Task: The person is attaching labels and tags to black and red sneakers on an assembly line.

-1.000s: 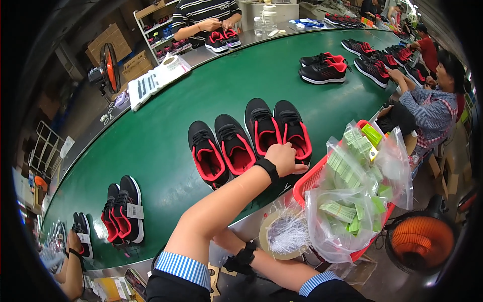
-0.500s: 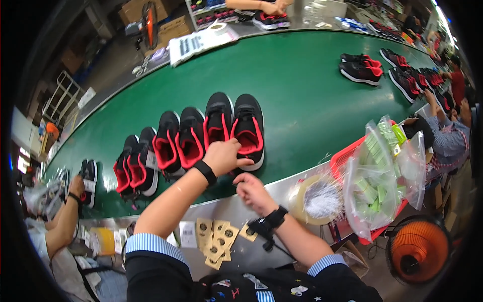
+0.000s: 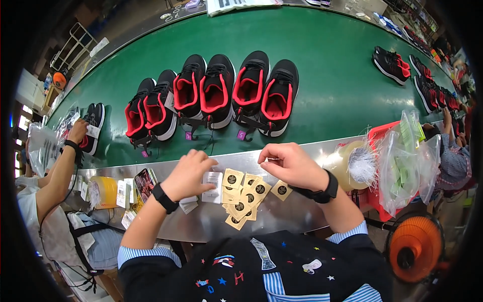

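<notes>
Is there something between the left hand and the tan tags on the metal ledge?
Nothing visible. The left hand rests beside the tags, its fingers at a white card that lies against them. The right hand hovers just behind them.

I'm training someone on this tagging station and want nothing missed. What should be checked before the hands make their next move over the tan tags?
1. Tan tags within reach, on the metal ledge between both hands: ok.
2. Left hand free to pick: it rests by a white label; whether its fingers pinch anything: cannot tell.
3. Right hand free: fingers curled above the tags, contents hidden: cannot tell.
4. Nearest pair of black and red shoes on the green belt, just beyond the ledge: ok.
5. Purple tags already hang from the nearest pairs' heels: ok.
6. Tags neatly stacked: not ok, they lie fanned and overlapping.
</notes>
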`<action>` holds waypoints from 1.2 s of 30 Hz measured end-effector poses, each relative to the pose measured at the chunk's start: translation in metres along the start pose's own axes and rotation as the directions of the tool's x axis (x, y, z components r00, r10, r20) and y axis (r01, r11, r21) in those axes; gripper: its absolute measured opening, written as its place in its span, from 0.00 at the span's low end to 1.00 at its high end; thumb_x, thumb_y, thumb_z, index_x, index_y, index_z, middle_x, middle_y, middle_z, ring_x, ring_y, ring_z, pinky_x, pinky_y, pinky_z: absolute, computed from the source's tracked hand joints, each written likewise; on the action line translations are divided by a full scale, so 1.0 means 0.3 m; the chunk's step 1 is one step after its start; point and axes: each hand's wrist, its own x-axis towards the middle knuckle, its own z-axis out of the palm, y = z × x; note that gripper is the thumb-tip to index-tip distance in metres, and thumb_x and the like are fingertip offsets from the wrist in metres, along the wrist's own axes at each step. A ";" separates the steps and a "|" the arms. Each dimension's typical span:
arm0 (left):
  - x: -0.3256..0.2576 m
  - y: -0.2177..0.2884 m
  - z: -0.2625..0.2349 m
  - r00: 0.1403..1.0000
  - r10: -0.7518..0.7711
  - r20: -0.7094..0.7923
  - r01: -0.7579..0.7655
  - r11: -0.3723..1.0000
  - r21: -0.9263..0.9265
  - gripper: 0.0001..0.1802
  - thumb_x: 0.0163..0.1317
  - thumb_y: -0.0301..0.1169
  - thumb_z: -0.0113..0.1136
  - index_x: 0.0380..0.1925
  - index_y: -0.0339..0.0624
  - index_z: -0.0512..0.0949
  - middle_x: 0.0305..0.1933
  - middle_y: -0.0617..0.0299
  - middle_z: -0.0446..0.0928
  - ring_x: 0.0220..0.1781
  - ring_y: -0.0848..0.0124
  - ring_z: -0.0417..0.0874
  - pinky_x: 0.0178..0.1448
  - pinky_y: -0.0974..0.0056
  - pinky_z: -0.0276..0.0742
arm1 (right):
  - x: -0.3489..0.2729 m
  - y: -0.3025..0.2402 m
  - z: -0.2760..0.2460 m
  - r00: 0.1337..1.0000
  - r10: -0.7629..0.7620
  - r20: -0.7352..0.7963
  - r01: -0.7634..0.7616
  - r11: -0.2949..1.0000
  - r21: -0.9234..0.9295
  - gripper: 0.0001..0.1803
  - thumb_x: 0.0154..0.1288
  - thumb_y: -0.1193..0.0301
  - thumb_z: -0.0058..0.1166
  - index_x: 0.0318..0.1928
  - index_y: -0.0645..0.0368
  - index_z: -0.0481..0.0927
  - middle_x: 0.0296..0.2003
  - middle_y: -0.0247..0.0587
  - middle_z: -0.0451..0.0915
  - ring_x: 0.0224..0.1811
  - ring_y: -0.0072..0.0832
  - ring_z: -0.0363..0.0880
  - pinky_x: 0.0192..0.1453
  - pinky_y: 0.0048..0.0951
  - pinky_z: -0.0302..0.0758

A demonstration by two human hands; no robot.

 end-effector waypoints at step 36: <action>0.075 0.214 0.131 0.991 -0.090 0.098 0.110 0.145 -0.983 0.08 0.58 0.23 0.56 0.38 0.34 0.73 0.34 0.63 0.76 0.38 0.78 0.77 0.42 0.72 0.73 | -0.261 0.146 0.020 0.881 0.473 0.022 -0.471 0.869 0.149 0.08 0.61 0.73 0.51 0.38 0.65 0.77 0.30 0.38 0.80 0.29 0.20 0.76 0.35 0.20 0.71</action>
